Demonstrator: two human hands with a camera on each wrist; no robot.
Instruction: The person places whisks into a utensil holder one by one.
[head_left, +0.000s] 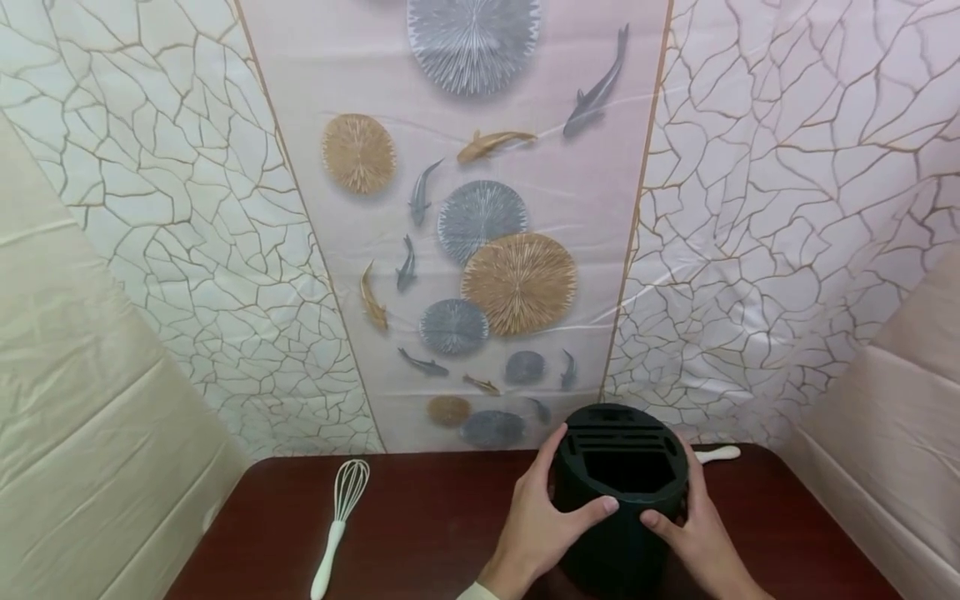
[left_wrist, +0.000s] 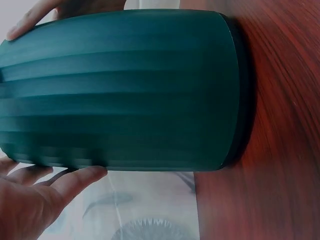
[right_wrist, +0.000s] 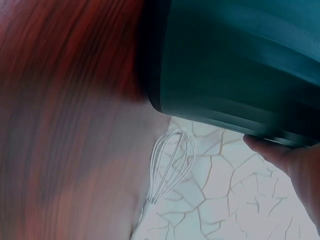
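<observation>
Both hands grip a dark green, ribbed utensil holder (head_left: 611,533) at the right of the table. Its round black top has narrow slots at the back and a larger opening toward me. My left hand (head_left: 536,521) holds its left side, thumb by the front rim. On the opposite side, my right hand (head_left: 701,529) has its thumb at the front and its fingers behind the rim. The left wrist view shows the holder's smooth dark base right at the wooden surface. In the right wrist view, a whisk (right_wrist: 172,165) lies beyond the holder; the head view shows only its white handle (head_left: 720,454).
Another whisk (head_left: 341,521) with a white handle lies on the left of the dark red-brown table (head_left: 442,508). Patterned cloth (head_left: 480,250) with fish and round motifs hangs behind the table's back edge. Beige padded panels (head_left: 97,400) stand at both sides.
</observation>
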